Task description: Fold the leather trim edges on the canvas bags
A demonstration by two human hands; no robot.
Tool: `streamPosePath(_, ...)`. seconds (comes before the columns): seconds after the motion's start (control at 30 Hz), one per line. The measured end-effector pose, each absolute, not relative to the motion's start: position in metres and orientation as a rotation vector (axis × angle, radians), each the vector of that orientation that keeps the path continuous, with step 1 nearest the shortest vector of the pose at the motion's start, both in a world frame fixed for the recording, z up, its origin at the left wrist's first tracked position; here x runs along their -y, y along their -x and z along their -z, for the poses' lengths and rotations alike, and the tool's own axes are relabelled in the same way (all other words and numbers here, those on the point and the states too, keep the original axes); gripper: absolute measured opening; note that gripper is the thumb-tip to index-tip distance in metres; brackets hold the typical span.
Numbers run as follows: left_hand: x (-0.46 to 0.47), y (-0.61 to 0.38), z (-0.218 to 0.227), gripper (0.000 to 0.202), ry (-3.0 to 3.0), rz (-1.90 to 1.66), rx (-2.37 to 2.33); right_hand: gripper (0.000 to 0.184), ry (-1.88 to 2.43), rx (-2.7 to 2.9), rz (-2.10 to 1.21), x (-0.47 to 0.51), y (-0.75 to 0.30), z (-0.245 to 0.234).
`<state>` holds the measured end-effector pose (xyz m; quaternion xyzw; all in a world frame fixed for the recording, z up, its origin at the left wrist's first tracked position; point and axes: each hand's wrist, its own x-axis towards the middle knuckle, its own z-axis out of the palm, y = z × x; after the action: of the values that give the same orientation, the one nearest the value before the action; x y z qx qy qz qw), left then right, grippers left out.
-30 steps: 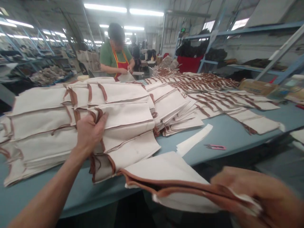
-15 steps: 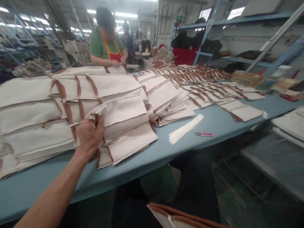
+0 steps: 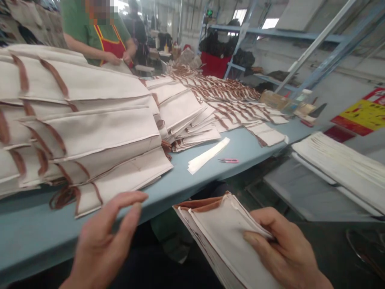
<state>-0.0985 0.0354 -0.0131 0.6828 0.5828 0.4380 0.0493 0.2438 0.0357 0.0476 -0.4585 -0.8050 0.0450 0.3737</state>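
My right hand (image 3: 285, 245) grips a cream fabric bag (image 3: 228, 233) with brown edging, thumb on its near face, fingers behind. The bag hangs in front of the table, over my lap, its brown-bound end turned up and away from me. To the left, my left hand (image 3: 111, 237) holds nothing; its thumb and forefinger are apart, and it is slightly blurred. Beyond that hand, large heaps of similar cream pieces (image 3: 111, 128) with brown edges lie overlapping on the blue-covered table (image 3: 144, 212).
White strips (image 3: 209, 155) and pink thread snips (image 3: 229, 160) lie near the table's front edge. More brown-edged pieces (image 3: 210, 90) spread toward the back. A co-worker in a red apron (image 3: 112, 44) stands across the table. Stacked white pieces (image 3: 339, 160) rest at the right.
My left hand has let go of the piece on the heap and drawn back toward me. The bag at my lap has come up, with my right hand now visible on it. The view has shifted right.
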Motion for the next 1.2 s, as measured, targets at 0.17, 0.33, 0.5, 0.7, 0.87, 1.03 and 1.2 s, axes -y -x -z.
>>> streamPosePath(0.17, -0.033, 0.032, 0.024, 0.022, -2.08, -1.342, -1.299, 0.022, 1.209, 2.115, -0.11, -0.029, -0.248, -0.045)
streamPosePath(0.33, -0.034, 0.027, 0.025, 0.019, -1.998, -1.308, -1.141, 0.026, 1.241, 2.151, -0.113, -0.027, -0.243, -0.048)
streamPosePath(0.5, -0.03, 0.043, 0.021, 0.018, -1.972, -1.28, -1.057, 0.054, 1.21, 2.233, -0.03, -0.043, -0.212, -0.053)
streamPosePath(0.7, -0.019, 0.052, 0.0, 0.012, -1.772, -1.111, -1.321, 0.066, 1.163, 2.334, -0.076, -0.054, -0.182, -0.055)
streamPosePath(0.87, -0.021, 0.052, -0.019, 0.024, -1.381, -0.853, -1.348, 0.06, 0.94, 2.372, -0.071, -0.06, -0.167, -0.038)
streamPosePath(1.03, -0.049, 0.058, -0.027, 0.035, -1.278, -0.783, -1.132, 0.056, 0.82, 2.393, 0.142, -0.076, -0.162, -0.021)
streamPosePath(1.2, -0.043, 0.055, -0.024, 0.029, -1.444, -0.803, -1.251, 0.052, 0.822, 2.348, 0.072, -0.062, -0.166, -0.008)
